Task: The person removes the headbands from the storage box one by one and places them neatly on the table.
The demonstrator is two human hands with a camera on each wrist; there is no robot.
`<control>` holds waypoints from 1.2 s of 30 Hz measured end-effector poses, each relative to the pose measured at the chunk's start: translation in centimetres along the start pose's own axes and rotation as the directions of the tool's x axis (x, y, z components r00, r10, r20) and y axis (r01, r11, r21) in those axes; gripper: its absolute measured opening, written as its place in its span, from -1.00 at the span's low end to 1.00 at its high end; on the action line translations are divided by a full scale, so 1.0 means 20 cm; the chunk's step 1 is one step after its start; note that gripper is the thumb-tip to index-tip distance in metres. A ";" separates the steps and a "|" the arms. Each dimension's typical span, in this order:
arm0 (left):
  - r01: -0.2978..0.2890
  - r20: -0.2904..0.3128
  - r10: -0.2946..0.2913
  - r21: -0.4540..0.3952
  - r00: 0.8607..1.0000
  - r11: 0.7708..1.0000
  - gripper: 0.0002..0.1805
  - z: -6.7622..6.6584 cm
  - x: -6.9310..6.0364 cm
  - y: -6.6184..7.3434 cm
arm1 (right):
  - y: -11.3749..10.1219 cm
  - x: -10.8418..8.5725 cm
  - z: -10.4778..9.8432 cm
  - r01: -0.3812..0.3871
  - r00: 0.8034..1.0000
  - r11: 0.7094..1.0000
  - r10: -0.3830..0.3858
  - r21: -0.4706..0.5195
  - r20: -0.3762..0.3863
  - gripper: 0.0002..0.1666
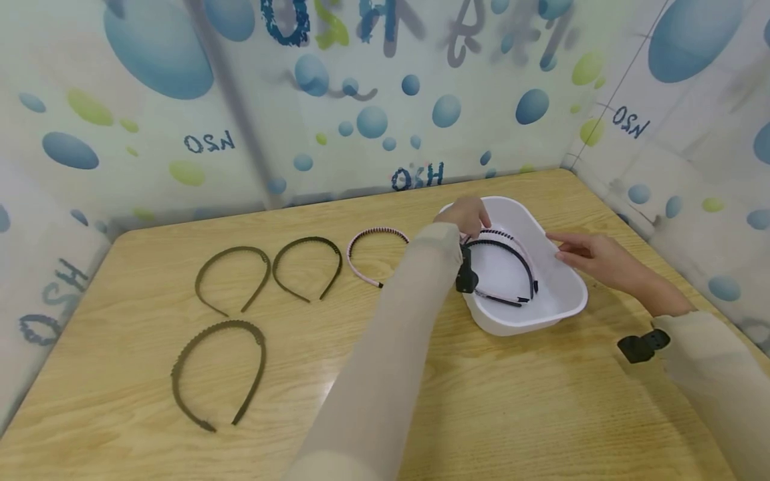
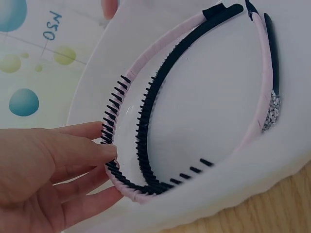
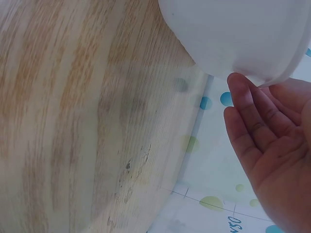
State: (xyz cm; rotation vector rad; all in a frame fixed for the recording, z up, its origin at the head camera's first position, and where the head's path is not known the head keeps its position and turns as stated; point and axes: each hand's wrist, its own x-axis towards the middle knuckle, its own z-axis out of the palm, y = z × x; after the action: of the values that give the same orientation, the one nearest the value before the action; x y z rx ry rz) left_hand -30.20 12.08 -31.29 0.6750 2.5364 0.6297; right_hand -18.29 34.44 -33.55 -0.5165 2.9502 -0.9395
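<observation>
My left hand (image 1: 466, 215) reaches into a white plastic basin (image 1: 565, 297) at the right of the table. In the left wrist view, its thumb and fingers pinch a pink headband (image 2: 150, 51) lined with black teeth. Beside that band lies a black toothed headband (image 2: 149, 97), and a silver sparkly piece (image 2: 273, 110) shows at the far side. My right hand (image 1: 592, 257) grips the basin's right rim, its fingertips against the outer wall in the right wrist view; the thumb is mostly hidden there.
Left of the basin, a pink headband (image 1: 379, 230) lies on the wooden table (image 1: 511, 401), partly behind my left sleeve. Farther left lie three dark headbands, one at the front (image 1: 219, 325) and two behind it. Printed walls border the table.
</observation>
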 end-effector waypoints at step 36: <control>-0.331 -0.152 0.315 -0.095 0.937 0.939 -0.62 -0.26 -0.16 -0.03 | -0.02 0.01 0.00 -0.062 0.998 0.998 0.062 -0.011 0.022 -0.51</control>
State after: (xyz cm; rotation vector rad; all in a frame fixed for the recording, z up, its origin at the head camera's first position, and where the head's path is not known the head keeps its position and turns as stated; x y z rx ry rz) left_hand -30.59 8.37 -26.56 1.0516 2.5025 0.9611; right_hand -18.30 34.07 -33.24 -0.4303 2.9344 -0.9071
